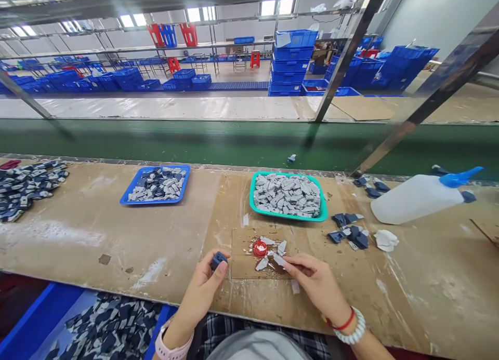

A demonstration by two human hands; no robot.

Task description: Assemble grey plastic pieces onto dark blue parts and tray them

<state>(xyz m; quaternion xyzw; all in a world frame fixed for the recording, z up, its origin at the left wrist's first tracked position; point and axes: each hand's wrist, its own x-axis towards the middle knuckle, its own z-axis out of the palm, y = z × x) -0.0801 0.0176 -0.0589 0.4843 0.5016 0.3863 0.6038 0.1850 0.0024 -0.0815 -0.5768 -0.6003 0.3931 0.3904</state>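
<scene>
Over the cardboard mat (257, 266), the left hand (200, 292) pinches a dark blue piece (219, 260), half hidden by fingers. The right hand (317, 284) touches a pale shard (278, 260); its grip is unclear.

Bright daylight through windows (194, 14); edges warped, wide-angle.

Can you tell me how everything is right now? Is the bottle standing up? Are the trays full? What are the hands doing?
left hand, holding a dark blue piece
right hand, holding a thin grey piece
white spray bottle, lying on its side, not standing
teal tray, heaped full of grey pieces
blue tray, full of grey and dark blue pieces
red disc, lying flat on brown cardboard
</scene>
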